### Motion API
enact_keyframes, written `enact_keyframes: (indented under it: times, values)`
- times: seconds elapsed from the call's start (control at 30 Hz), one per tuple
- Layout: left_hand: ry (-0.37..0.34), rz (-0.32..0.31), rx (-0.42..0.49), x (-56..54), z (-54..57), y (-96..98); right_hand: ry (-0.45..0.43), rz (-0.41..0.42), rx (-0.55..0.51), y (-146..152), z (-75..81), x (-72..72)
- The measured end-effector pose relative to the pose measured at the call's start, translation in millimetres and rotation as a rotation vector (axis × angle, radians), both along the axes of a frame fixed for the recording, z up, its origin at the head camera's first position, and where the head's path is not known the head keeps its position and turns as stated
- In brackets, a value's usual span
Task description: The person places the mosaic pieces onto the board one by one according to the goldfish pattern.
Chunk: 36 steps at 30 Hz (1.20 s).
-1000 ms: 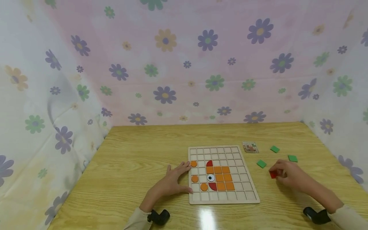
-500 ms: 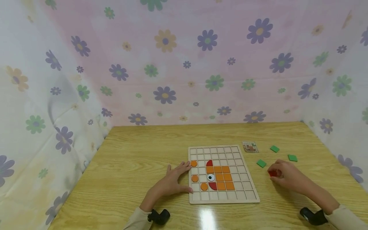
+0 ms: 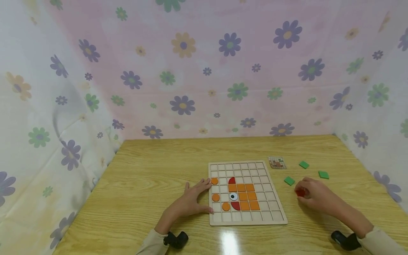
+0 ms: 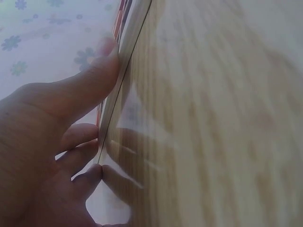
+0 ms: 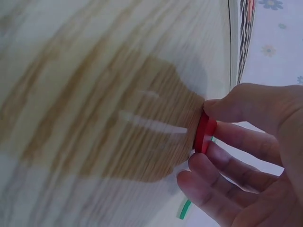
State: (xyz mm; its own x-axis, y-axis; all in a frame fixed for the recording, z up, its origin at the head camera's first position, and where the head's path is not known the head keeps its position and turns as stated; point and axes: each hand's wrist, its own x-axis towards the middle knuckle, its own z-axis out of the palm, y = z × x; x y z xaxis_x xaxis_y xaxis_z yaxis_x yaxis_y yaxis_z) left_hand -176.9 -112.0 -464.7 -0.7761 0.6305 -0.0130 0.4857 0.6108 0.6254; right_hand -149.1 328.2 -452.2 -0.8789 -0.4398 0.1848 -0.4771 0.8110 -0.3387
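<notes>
A wooden grid board (image 3: 248, 219) lies on the table, bearing orange square tiles (image 3: 243, 196), orange discs (image 3: 215, 197), two red quarter-round tiles (image 3: 235, 205) and a round eye tile (image 3: 233, 196). My left hand (image 3: 188, 202) rests at the board's left edge, its thumb and fingers spread and touching the rim, as the left wrist view (image 4: 71, 118) also shows. To the right of the board, my right hand (image 3: 317, 196) pinches a red tile (image 5: 205, 132) between thumb and fingers, low over the table. A seam along the tile's side may mean two layers; its full outline is hidden.
Three green tiles (image 3: 289, 181) lie on the table (image 3: 153, 177) behind and beside my right hand. A small picture card (image 3: 277, 163) with a grid pattern sits off the board's far right corner. Flowered cloth (image 3: 204, 78) hangs along the back and sides.
My right hand has slid slightly left toward the board, with the red tile in its fingers. My left hand keeps its place at the board's edge.
</notes>
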Motion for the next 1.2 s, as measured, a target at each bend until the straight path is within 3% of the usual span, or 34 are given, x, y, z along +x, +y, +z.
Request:
enact_keyframes:
  times: [0.17, 0.4, 0.67, 0.77, 1.03, 1.2]
  values:
    - [0.003, 0.007, -0.005, 0.4, 0.2, -0.4, -0.011, 0.018, -0.013, -3.6, 3.8, 0.0]
    - [-0.005, 0.016, -0.008, 0.6, 0.4, -0.8, 0.045, 0.073, -0.076, -13.5, 8.2, 2.3]
    - [0.000, 0.007, 0.001, 0.7, 1.2, -0.4, 0.014, 0.162, -0.120, -33.4, 13.5, 5.8]
    - [-0.005, 0.009, -0.007, 0.3, 0.9, -0.1, 0.045, 0.190, -0.126, -39.1, 13.7, 6.6]
    - [-0.008, 0.015, -0.012, 1.8, 1.7, -0.2, -0.007, 0.224, -0.164, -53.6, 11.6, 8.9]
    - [-0.004, 0.005, 0.000, 1.3, 2.7, -0.4, 0.012, 0.254, -0.193, -64.8, 9.6, 11.2]
